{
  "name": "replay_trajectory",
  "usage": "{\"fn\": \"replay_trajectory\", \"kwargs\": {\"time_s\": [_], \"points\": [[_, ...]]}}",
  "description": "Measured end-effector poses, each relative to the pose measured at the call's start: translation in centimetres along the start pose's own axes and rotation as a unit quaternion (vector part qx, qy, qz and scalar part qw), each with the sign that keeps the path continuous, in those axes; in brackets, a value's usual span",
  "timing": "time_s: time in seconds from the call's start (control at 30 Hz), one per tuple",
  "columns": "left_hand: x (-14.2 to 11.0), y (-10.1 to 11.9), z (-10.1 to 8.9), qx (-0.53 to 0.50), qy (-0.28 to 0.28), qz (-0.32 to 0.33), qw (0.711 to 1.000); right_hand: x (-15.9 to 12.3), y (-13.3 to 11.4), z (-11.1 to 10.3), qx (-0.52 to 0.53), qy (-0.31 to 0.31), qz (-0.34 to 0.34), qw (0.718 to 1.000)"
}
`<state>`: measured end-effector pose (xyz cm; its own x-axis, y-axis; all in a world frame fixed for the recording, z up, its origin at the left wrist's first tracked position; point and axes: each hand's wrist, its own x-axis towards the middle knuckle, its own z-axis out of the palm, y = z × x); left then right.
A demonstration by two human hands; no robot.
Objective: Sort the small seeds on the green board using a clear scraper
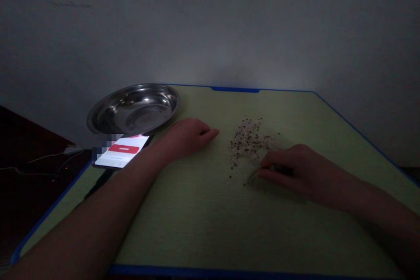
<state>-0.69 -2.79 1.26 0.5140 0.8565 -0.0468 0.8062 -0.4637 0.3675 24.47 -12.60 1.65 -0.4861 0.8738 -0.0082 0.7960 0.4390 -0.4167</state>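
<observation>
A loose pile of pale grains (251, 138), like rice, mixed with small dark bean-like bits, lies spread on the green table. To its left my left hand (190, 138) rests on the tabletop, its fingers loosely curled and the thumb side pointing at the pile. I see nothing in it. At the pile's near right edge my right hand (293, 170) is closed in a pinch. A faint, see-through curved thing (253, 178) shows at its fingertips, too dim and blurred to name. A dark part shows between thumb and fingers.
A wide steel basin (141, 111) stands at the back left of the table (203, 227), which has a blue rim. A phone (121, 153) with a lit screen lies beside my left forearm. A wall rises behind. White cables (70, 151) hang at the left.
</observation>
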Motion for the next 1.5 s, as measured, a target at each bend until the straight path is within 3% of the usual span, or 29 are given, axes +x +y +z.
{"fn": "replay_trajectory", "kwargs": {"time_s": [0.1,0.4,0.8,1.03,1.23,1.5], "points": [[0.0,0.0,0.0,-0.002,0.001,0.002,1.0,0.0,0.3,0.1,-0.009,-0.023,-0.011,1.0],[0.0,0.0,0.0,0.005,-0.003,0.0,1.0,0.5,-0.2,0.7,-0.033,-0.001,-0.022,0.999],[0.1,0.1,0.1,-0.013,0.003,0.0,1.0,-0.9,-2.9,2.3,-0.009,-0.081,-0.075,0.994],[0.1,0.2,0.1,-0.017,0.008,0.002,1.0,-2.1,-5.6,2.0,0.055,-0.105,-0.117,0.986],[0.1,0.1,0.0,-0.017,0.002,0.006,1.0,-2.6,-5.7,2.0,0.044,-0.091,-0.134,0.986],[0.0,0.0,-0.1,-0.017,-0.007,-0.006,1.0,-2.4,-6.3,0.9,0.045,-0.127,-0.121,0.983]]}}
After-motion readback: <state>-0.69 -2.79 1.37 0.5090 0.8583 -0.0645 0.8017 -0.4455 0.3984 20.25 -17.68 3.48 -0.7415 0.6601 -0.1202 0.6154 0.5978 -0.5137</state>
